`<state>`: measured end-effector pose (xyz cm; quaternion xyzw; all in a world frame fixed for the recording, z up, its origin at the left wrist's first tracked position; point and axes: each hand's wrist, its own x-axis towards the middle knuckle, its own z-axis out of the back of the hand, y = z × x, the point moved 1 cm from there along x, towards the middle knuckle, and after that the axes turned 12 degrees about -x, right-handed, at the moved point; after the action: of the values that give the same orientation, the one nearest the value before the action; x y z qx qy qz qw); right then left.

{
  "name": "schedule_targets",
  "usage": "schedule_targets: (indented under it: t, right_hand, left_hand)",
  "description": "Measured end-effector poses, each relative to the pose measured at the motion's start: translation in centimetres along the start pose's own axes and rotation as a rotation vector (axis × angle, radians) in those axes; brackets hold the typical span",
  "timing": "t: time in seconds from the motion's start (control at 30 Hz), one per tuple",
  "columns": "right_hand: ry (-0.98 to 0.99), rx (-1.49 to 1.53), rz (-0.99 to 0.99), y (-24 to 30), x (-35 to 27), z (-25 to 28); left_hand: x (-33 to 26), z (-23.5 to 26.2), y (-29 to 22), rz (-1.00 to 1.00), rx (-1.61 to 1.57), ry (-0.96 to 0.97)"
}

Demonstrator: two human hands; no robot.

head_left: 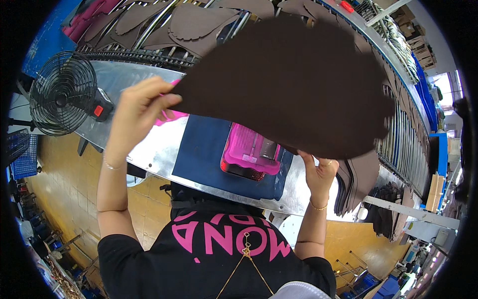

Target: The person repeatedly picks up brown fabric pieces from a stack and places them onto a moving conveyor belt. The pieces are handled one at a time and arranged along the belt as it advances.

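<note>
A large dark brown cut piece of sheet material (289,84), with a scalloped right edge, is held up above the table in both hands. My left hand (141,110) pinches its narrow left corner between thumb and fingers. At the lower right edge, my right hand (321,174) grips it, with some fingers hidden behind the sheet. Below it, partly covered, a bright pink plastic box (244,149) sits on a dark blue mat (196,159). Something pink (172,117) shows just behind my left hand.
A black fan (62,94) stands left on the metal table (154,159). Overlapping brown pieces (361,179) lie by my right hand. Along the far side, a roller conveyor (164,57) carries more brown pieces (199,25); it curves down the right. A white bar (413,212) juts in at right.
</note>
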<state>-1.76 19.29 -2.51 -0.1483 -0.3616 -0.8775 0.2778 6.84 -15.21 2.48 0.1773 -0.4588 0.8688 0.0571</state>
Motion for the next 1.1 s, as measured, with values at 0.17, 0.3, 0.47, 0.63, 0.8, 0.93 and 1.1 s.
schedule_targets:
  t: [0.17,0.3,0.47,0.63,0.8,0.93,1.1]
  right_hand:
    - [0.037,-0.098,-0.143,-5.2,-5.8,2.0]
    - [-0.058,0.003,-0.405,-7.1,-9.1,4.6]
    - [-0.219,0.016,-0.423,-7.8,-10.5,11.8]
    - [-0.376,0.19,-0.233,-7.9,-8.9,17.8]
    - [-0.347,-0.013,-0.419,-8.3,0.5,11.1]
    - [0.004,0.155,-0.437,-11.7,7.9,2.1]
    - [0.186,0.062,-0.388,-19.1,12.8,-9.2]
  left_hand:
    - [0.6,-5.8,0.2,0.046,-0.044,0.147]
    - [1.9,-9.2,-0.9,-0.147,-0.073,0.214]
    - [3.3,-13.0,-2.7,-0.278,-0.026,0.344]
    - [5.7,-15.0,-3.5,-0.402,-0.221,0.362]
    - [8.5,-12.0,0.1,-0.06,-0.346,0.26]
    - [10.3,-10.9,7.0,-0.054,-0.027,-0.047]
    - [12.3,-11.8,15.3,0.077,0.367,-0.134]
